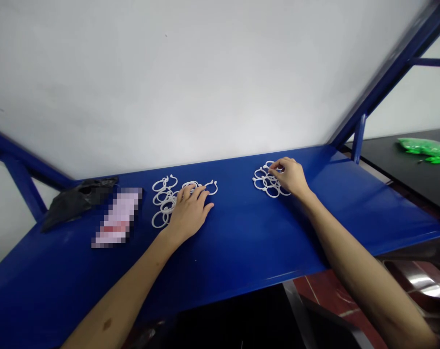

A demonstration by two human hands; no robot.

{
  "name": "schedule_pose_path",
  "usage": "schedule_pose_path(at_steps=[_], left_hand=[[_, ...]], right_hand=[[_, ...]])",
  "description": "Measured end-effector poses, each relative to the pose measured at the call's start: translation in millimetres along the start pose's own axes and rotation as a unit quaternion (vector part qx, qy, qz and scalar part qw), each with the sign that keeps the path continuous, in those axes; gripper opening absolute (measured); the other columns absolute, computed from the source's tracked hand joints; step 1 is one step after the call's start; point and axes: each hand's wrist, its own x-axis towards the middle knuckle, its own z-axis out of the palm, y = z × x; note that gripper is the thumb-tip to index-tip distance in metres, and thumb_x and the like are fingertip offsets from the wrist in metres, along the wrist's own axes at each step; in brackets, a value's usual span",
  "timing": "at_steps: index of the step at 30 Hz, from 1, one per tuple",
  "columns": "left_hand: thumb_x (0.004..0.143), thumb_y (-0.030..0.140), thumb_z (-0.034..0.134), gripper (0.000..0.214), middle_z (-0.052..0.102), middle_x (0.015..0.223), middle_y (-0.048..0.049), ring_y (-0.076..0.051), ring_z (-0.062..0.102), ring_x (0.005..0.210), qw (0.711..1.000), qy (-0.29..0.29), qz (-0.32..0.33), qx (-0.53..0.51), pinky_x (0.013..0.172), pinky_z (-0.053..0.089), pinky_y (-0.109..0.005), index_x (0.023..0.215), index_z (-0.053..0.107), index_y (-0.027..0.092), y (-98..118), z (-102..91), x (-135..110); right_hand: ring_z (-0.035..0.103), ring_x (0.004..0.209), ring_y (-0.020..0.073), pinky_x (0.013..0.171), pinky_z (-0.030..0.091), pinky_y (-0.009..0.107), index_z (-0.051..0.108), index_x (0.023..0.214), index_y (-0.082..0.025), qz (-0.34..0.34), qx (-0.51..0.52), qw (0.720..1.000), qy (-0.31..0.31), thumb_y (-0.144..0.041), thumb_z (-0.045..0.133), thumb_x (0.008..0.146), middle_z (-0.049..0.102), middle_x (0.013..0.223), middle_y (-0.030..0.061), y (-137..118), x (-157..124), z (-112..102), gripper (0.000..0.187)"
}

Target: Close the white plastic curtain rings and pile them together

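Several white shower curtain rings (pixel 160 220), with small knobbed ends, lie in a loose pile on the left half of the blue tabletop (pixel 238 242). My left hand (pixel 189 211) rests palm down over the right part of this pile, fingers apart, hiding some rings. One ring (pixel 215 188) shows just beyond its fingertips. Farther right is a smaller cluster of the same rings (pixel 272 192), overlapping one another. Above that cluster my right hand (pixel 290 175) pinches a ring (pixel 266 166) at its upper edge between thumb and forefinger.
A black plastic bag (pixel 74 198) and a blurred pink-and-white packet (pixel 118 215) lie at the left of the table. Behind is a pale wall (pixel 205 87), with blue slanted frame bars (pixel 383 82) at both sides. Green items in clear plastic (pixel 423 147) rest on a black table (pixel 387 165) at right.
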Motion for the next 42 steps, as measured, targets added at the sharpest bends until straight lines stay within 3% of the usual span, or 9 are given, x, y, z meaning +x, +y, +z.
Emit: schedule_pose_path(at_steps=[5, 10, 13, 19, 23, 28, 31, 37, 42], left_hand=[[0.097, 0.034, 0.058, 0.026, 0.065, 0.131, -0.0107, -0.037, 0.047, 0.128, 1.000, 0.010, 0.016, -0.012, 0.108, 0.037, -0.054, 0.113, 0.069, 0.018, 5.5, -6.6, -0.3], [0.096, 0.034, 0.059, 0.032, 0.064, 0.133, -0.0107, -0.035, 0.047, 0.127, 0.999, 0.024, 0.027, -0.027, 0.106, 0.038, -0.053, 0.124, 0.067, 0.019, 6.8, -2.9, -2.8], [0.098, 0.032, 0.056, 0.030, 0.064, 0.134, -0.0097, -0.034, 0.046, 0.126, 0.999, 0.020, 0.031, -0.032, 0.104, 0.038, -0.053, 0.123, 0.068, 0.021, 6.3, -1.3, -3.2], [0.097, 0.023, 0.057, 0.016, 0.069, 0.114, -0.0079, -0.030, 0.053, 0.110, 0.996, 0.053, 0.044, -0.065, 0.092, 0.044, -0.047, 0.092, 0.072, 0.022, 9.7, -7.3, -0.3], [0.096, 0.022, 0.059, 0.012, 0.070, 0.102, -0.0054, -0.026, 0.055, 0.102, 0.985, 0.115, 0.076, -0.100, 0.089, 0.044, -0.043, 0.088, 0.068, 0.023, 17.3, -11.5, 0.0], [0.097, 0.023, 0.059, 0.012, 0.069, 0.095, -0.0035, -0.022, 0.056, 0.096, 0.970, 0.172, 0.119, -0.127, 0.090, 0.045, -0.040, 0.089, 0.068, 0.023, 26.9, -16.1, -2.3], [0.096, 0.023, 0.061, 0.011, 0.069, 0.093, -0.0026, -0.020, 0.057, 0.092, 0.964, 0.175, 0.143, -0.137, 0.088, 0.047, -0.036, 0.088, 0.067, 0.022, 31.0, -16.4, -3.5], [0.095, 0.025, 0.063, 0.013, 0.069, 0.088, -0.0030, -0.021, 0.058, 0.089, 0.966, 0.186, 0.123, -0.129, 0.084, 0.048, -0.037, 0.084, 0.067, 0.021, 34.9, -10.1, -4.6], [0.094, 0.028, 0.064, 0.011, 0.071, 0.102, -0.0052, -0.021, 0.063, 0.096, 0.957, 0.188, -0.006, -0.223, 0.087, 0.052, -0.038, 0.102, 0.070, 0.023, 31.7, -9.5, -3.1]], right_hand=[[0.060, 0.082, 0.0233, 0.082, 0.046, 0.040, 0.072, 0.077, -0.020, -0.013, -0.020, 1.000, -0.016, -0.022, 0.065, 0.080, 0.072, 0.086, 0.0075, 7.5, 3.3, 10.4, 0.008], [0.060, 0.084, 0.0248, 0.086, 0.045, 0.043, 0.074, 0.080, -0.020, -0.013, -0.037, 0.999, -0.032, -0.027, 0.062, 0.081, 0.072, 0.089, 0.0088, 4.2, 4.1, 11.8, 0.014], [0.060, 0.085, 0.0262, 0.085, 0.045, 0.044, 0.073, 0.078, -0.020, -0.007, -0.042, 0.999, 0.002, -0.028, 0.059, 0.083, 0.072, 0.087, 0.0098, -2.1, 3.4, 4.5, 0.017], [0.059, 0.090, 0.0278, 0.084, 0.047, 0.045, 0.073, 0.087, -0.020, -0.013, -0.022, 0.995, 0.096, -0.033, 0.056, 0.091, 0.071, 0.091, 0.0109, -13.1, -4.0, -9.3, 0.022], [0.063, 0.091, 0.0257, 0.083, 0.050, 0.043, 0.072, 0.099, -0.024, -0.056, 0.094, 0.994, -0.023, -0.042, 0.060, 0.093, 0.073, 0.098, 0.0084, -39.9, -26.0, 7.1, 0.022], [0.068, 0.082, 0.0185, 0.076, 0.053, 0.034, 0.067, 0.105, -0.022, -0.054, 0.300, 0.931, -0.202, -0.046, 0.063, 0.092, 0.074, 0.093, 0.0039, -95.4, -57.7, 30.1, 0.027], [0.067, 0.075, 0.0150, 0.073, 0.053, 0.031, 0.065, 0.099, -0.021, -0.010, 0.370, 0.904, -0.212, -0.042, 0.061, 0.094, 0.072, 0.085, 0.0016, -111.5, -65.6, 32.7, 0.022], [0.064, 0.069, 0.0132, 0.067, 0.053, 0.028, 0.061, 0.105, -0.021, 0.053, 0.424, 0.871, -0.242, -0.042, 0.070, 0.087, 0.068, 0.079, -0.0010, -112.0, -70.6, 35.4, 0.029], [0.064, 0.071, 0.0139, 0.069, 0.053, 0.029, 0.061, 0.103, -0.021, 0.033, 0.426, 0.874, -0.232, -0.040, 0.069, 0.089, 0.070, 0.080, -0.0001, -115.8, -71.7, 31.9, 0.025]])
